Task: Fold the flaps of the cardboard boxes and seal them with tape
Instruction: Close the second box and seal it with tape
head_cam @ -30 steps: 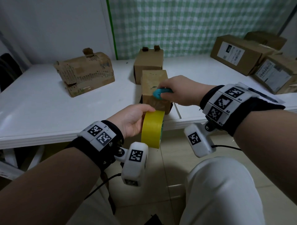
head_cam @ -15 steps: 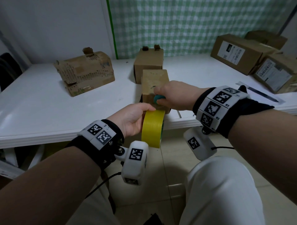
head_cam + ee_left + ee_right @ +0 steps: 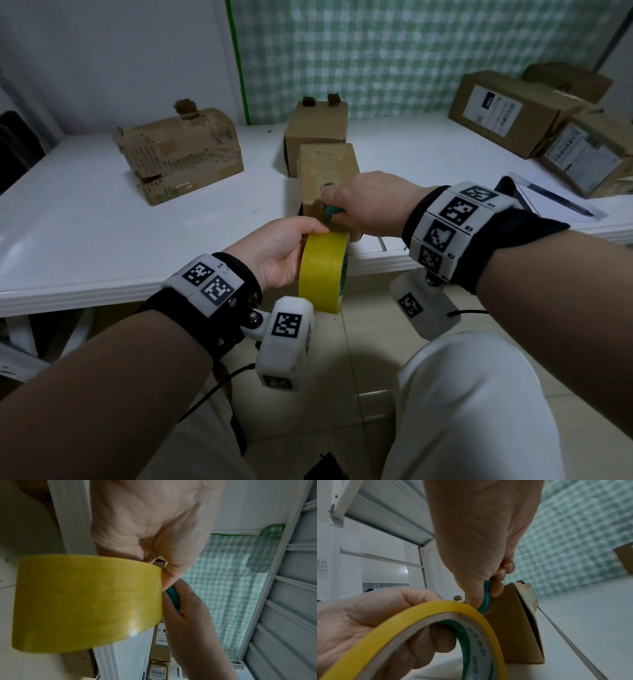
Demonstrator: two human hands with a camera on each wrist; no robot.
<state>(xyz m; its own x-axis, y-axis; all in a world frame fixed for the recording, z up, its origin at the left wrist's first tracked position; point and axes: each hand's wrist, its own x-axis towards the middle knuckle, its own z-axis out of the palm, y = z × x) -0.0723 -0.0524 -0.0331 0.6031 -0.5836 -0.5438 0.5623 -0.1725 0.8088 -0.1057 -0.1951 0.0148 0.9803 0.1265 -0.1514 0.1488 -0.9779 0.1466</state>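
A: Start at the fingers. What has each hand got?

B: The right hand [image 3: 368,202] has thumb and curled fingers pinched round a small teal cutter [image 3: 485,599], its edge down against the near end of the small cardboard box [image 3: 327,174]. The left hand [image 3: 277,253] grips the yellow tape roll [image 3: 323,272], fingers hooked through the core and thumb on the outer rim, just below the table edge [image 3: 376,263] and touching the box's near end.

A: So the step is cutting the strip?

B: I'd judge so. To do it well, keep the roll pulled taut toward the body so the tape stands stiff under the blade, cut close to the box, then press the loose end down. Slack tape will likely crumple instead of parting.

A: And the boxes, anything in them?

B: I can't tell; none shows its inside. The small box looks closed on top. Behind it stands a second small box [image 3: 317,130] with two tabs poking up. A battered box [image 3: 181,150] sits well apart to the left, and labelled boxes [image 3: 513,113] are stacked at the far right, near a pen [image 3: 558,202] on paper
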